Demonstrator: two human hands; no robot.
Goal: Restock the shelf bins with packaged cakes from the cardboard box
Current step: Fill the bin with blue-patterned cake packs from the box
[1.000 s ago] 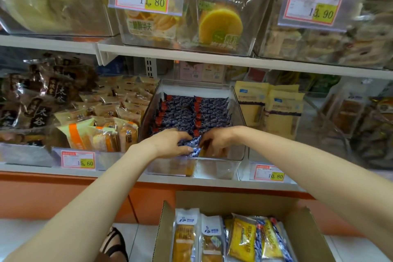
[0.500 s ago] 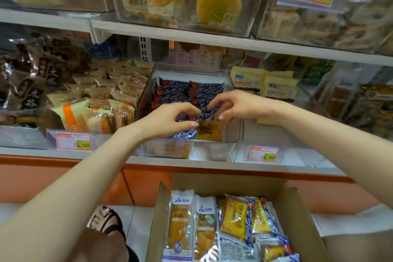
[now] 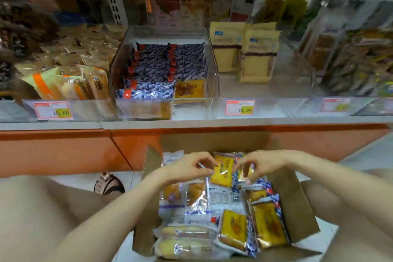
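Fingers (image 3: 207,158) of left hand (image 3: 187,169) curled, thumb and index tips at the left edge of a yellow foil-wrapped cake pack (image 3: 222,173) that stands tilted in the open brown cardboard box (image 3: 286,195). Blurred, so can't tell if pinching or just touching. Right hand (image 3: 262,164) hangs w/ fingers curled down and slightly apart, tips over a second yellow pack (image 3: 242,175) just right of the first; grip likewise can't tell. Both hands over far half of box, near each other, not touching.

Box sits on floor on near side of shelf, far flap against orange base panel (image 3: 63,151). Inside: white-and-clear wrapped cakes (image 3: 182,234) on left, yellow packs w/ blue-patterned edges (image 3: 269,223) on right, packed wall to wall.

Clear plastic bin (image 3: 191,110) at shelf ctr: two rows of blue-patterned packs (image 3: 168,59) fill the far part, more lie across near left, one yellow pack (image 3: 190,89) in near right corner. Open room above packs, below rim. Next bin to right: cream pouches (image 3: 258,55) at far end, bare floor in near half. White shelf edge (image 3: 212,122) runs btwn bins and box; price tags (image 3: 240,107) on bin fronts.
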